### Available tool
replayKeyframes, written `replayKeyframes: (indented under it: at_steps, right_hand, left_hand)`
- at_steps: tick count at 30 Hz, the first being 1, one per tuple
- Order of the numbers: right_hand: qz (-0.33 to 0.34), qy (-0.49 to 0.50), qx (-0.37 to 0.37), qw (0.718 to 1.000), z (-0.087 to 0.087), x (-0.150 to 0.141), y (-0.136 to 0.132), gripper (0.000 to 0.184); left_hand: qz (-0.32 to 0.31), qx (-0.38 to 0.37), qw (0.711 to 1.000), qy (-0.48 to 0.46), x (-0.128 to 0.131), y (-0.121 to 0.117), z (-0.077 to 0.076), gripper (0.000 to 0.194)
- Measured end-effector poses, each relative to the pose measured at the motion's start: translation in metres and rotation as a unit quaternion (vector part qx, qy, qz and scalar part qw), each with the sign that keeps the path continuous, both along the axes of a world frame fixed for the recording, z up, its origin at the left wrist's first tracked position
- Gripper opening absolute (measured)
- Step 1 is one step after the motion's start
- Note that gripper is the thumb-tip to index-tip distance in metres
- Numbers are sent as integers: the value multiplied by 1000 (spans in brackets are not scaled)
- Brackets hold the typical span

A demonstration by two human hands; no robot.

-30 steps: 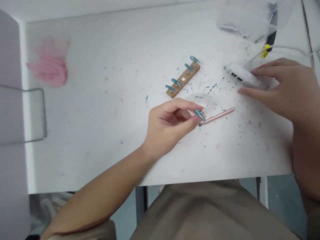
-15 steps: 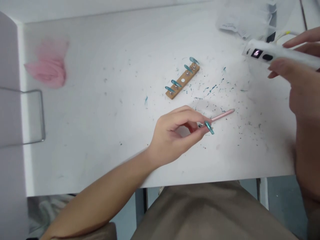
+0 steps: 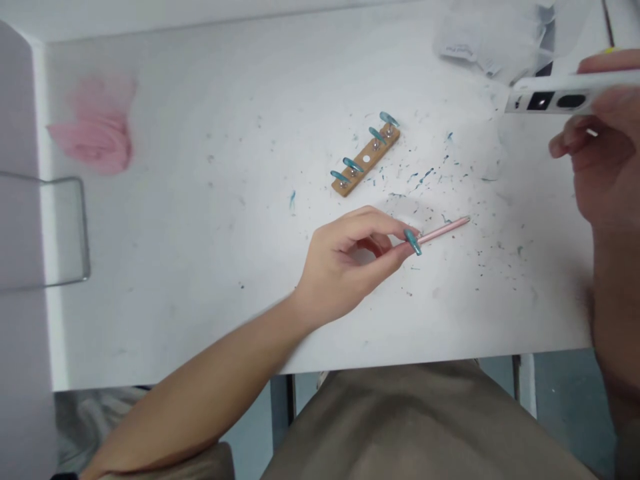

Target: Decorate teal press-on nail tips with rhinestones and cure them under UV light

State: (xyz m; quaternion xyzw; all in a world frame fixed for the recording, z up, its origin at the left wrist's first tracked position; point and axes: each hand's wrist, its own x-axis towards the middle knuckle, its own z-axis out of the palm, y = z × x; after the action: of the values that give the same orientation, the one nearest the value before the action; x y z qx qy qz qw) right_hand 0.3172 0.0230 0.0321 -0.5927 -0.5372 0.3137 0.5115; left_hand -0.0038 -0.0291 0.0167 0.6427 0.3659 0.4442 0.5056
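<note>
My left hand (image 3: 350, 263) rests on the white table (image 3: 200, 267) and pinches a teal false nail (image 3: 413, 241) between thumb and forefinger. A thin pink tool (image 3: 443, 230) lies on the table just right of that nail. My right hand (image 3: 600, 160) is raised at the right edge, fingers wrapped round a white pen-shaped electric device (image 3: 555, 97) with dark buttons. Behind the left hand sits a small wooden holder (image 3: 367, 160) carrying several teal nails.
Teal shavings (image 3: 430, 177) are scattered over the table around the holder and pink tool. A pink cloth (image 3: 97, 133) lies at the far left. Clear plastic packaging (image 3: 490, 37) is at the back right. A metal frame (image 3: 75, 233) stands at the left edge.
My right hand picked the white device up from the table and lifted it up and to the right. My left hand shifted slightly right with the teal nail.
</note>
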Motion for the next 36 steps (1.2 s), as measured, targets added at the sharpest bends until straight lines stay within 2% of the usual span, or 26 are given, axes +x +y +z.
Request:
replayKeyframes:
  at_steps: [3,5,8,10,15,18,20,22,25,26,27,29,30,31,32,33,36]
  right_hand:
    - [29,-2,36,999,-2,-6,1,31]
    - [23,-73,33,997,-6,-5,2,35]
    - [-34,-215,-16,976,-12,-4,5,36]
    - [-60,-256,-51,963,-12,-6,6,36]
    - [-46,-274,-78,958,-6,-17,2,28]
    - [-52,-332,-119,934,-6,-17,3,29]
    - [-29,-365,-119,923,-8,-11,4,29]
    - [-2,-402,-81,912,-8,-5,5,35]
    - [26,-464,61,883,0,-5,-4,54]
    - [38,-464,129,875,5,-9,-10,48]
    - [79,-445,165,877,9,-16,-16,35]
    - [233,-374,194,877,15,-32,-30,16]
    - [290,-368,194,862,15,-40,-36,15]
    - [321,-387,213,838,14,-48,-41,16]
    - [342,-417,223,812,11,-54,-44,13]
    - [349,-438,225,798,7,-58,-46,11]
    - [345,-460,240,782,-7,-64,-44,11]
  left_hand:
    - [12,-8,1000,6,0,0,-1,5]
    - [13,-15,1000,7,-1,0,-1,4]
    - [23,-22,999,7,-1,0,-1,4]
    - [29,-25,999,7,-1,0,-1,5]
    - [40,-25,999,10,-1,1,-2,6]
    - [43,-30,999,7,-1,1,-2,6]
    - [48,-31,998,5,-1,1,-2,6]
    - [55,-34,998,2,-2,2,-2,7]
    - [61,-48,997,-13,-2,2,-1,7]
    - [61,-55,996,-19,-2,2,-1,6]
    - [59,-64,996,-24,-3,2,-1,6]
    - [52,-79,995,-37,-3,3,-1,6]
    - [48,-88,994,-46,-3,3,-2,7]
    - [42,-98,993,-59,-3,4,-2,8]
    - [37,-111,990,-74,-4,4,-3,10]
    - [33,-125,987,-91,-3,5,-4,11]
    - [26,-180,975,-128,-3,6,-5,7]
